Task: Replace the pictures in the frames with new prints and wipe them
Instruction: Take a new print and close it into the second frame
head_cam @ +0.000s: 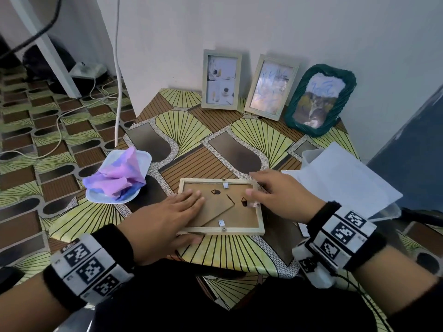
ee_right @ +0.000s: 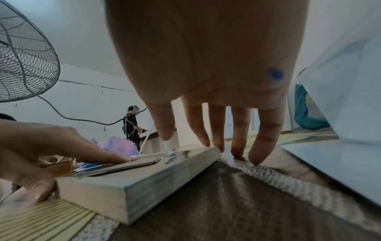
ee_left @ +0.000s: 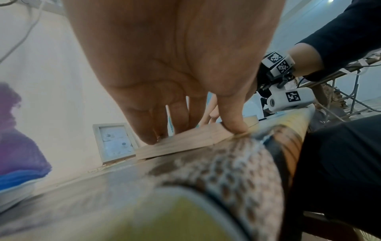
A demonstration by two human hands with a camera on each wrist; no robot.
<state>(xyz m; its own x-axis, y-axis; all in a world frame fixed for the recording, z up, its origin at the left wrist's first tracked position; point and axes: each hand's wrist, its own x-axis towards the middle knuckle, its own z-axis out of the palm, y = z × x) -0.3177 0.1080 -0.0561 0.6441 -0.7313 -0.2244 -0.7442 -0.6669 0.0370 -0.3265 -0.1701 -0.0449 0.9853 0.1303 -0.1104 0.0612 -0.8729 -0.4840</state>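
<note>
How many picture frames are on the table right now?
4: one frame face down under both hands, plus three leaning on the wall: pale frame, tilted pale frame, green frame. None seems hidden.

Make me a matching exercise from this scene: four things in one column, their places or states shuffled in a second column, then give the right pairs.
Things:
1. pale wooden frame
2. green frame
3. purple cloth
4. left hand

Places or states:
A. leaning against the wall
B. bunched on a white dish
C. face down on the table
D. flat on the backing board

Pairs: 1-C, 2-A, 3-B, 4-D
</note>
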